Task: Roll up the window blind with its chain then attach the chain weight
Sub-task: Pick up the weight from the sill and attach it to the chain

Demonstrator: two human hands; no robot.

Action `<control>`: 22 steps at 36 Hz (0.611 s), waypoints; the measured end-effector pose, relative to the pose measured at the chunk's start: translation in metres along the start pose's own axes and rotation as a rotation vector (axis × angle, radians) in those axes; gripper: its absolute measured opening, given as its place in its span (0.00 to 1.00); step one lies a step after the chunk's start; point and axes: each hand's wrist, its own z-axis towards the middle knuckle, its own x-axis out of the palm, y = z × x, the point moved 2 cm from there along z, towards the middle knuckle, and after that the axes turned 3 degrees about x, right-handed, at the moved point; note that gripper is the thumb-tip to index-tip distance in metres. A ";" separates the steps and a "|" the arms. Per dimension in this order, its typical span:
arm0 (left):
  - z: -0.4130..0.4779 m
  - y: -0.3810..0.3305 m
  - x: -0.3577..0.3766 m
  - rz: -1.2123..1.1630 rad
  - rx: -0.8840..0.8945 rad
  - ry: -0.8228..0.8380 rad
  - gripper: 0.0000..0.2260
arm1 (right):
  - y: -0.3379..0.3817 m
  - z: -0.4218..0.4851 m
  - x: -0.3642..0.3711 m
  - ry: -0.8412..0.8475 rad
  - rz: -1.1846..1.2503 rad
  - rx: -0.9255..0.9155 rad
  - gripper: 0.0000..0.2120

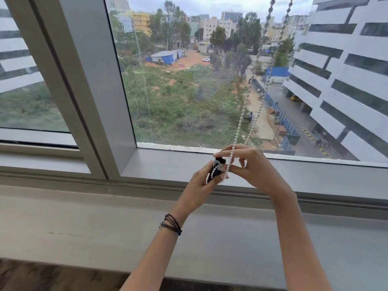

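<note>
While the left hand (201, 179) grips the black chain weight (216, 170) above the window sill (84, 223), the right hand (249, 164) pinches the white bead chain (241, 120) against it

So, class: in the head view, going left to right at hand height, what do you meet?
Left hand → black chain weight → bead chain → right hand.
</note>
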 end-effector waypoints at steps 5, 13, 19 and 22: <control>0.000 0.000 -0.001 0.006 -0.010 0.010 0.06 | 0.004 0.001 -0.003 0.045 -0.031 0.000 0.14; 0.000 -0.002 -0.001 0.011 -0.008 0.024 0.07 | 0.006 0.001 -0.006 0.056 -0.062 0.015 0.14; 0.000 -0.007 0.000 0.019 0.001 0.022 0.06 | 0.008 0.002 -0.006 0.044 -0.068 0.008 0.13; 0.000 -0.008 0.001 0.025 0.002 0.022 0.05 | 0.007 0.001 -0.007 0.042 -0.067 0.015 0.12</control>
